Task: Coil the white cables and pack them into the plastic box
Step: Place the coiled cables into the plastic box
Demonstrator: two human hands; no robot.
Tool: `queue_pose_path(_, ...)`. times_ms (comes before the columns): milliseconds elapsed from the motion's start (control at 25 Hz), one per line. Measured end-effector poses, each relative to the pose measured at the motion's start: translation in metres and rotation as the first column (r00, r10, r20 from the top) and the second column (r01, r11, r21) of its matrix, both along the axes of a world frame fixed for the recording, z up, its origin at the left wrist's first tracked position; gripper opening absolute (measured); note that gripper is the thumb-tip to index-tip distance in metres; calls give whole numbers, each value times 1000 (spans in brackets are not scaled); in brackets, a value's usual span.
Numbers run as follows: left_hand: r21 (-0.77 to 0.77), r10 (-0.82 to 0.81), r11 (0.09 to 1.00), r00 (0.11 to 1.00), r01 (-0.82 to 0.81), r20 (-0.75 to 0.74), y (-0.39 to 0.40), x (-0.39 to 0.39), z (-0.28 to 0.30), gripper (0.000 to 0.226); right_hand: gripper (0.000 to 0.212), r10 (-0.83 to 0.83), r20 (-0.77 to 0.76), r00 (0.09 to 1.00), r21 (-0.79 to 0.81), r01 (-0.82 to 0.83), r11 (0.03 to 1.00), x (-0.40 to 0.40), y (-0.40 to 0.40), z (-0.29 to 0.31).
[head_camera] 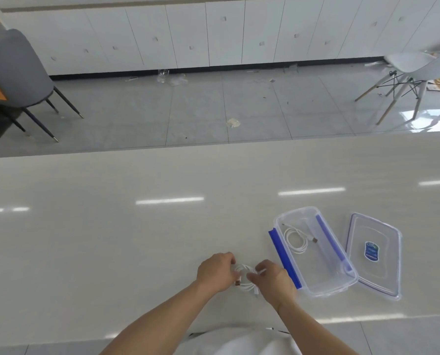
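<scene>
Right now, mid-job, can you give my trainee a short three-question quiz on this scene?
1. True or false: the clear plastic box already holds a coiled white cable.
2. Where does the lid lie? A) clipped on the box B) flat on the table, right of the box C) on the grey chair
3. What are the left hand and right hand working on between them?

Key:
1. True.
2. B.
3. A second white cable, partly coiled, held on the table left of the box.
</scene>
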State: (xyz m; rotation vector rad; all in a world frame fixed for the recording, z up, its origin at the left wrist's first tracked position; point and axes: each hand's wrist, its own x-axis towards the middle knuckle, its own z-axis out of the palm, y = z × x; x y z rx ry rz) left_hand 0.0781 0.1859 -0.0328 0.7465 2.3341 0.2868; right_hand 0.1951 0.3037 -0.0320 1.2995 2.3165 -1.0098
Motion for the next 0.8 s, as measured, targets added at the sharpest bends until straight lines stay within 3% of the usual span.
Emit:
queue_pose_path(240, 55, 18, 998, 1000, -18, 3, 5, 2, -6, 26, 14, -46, -85, 995, -62, 41, 997, -2, -6, -9)
queue_pose_path(560, 150, -2, 989, 989, -20, 148, -1, -9, -8, 18, 10, -151, -236, 960, -184, 108, 977, -4, -3, -10)
queue_pose_path(680, 208, 78, 967, 947, -149, 312, -4, -17, -1, 13, 12, -202, -267, 942, -219, 144, 965, -6, -2, -3)
queue_pose_path(800, 246, 140, 916, 827, -317, 544, -3, -25, 13, 7, 14, -255, -310, 916, -233, 186, 954, -6, 2, 11)
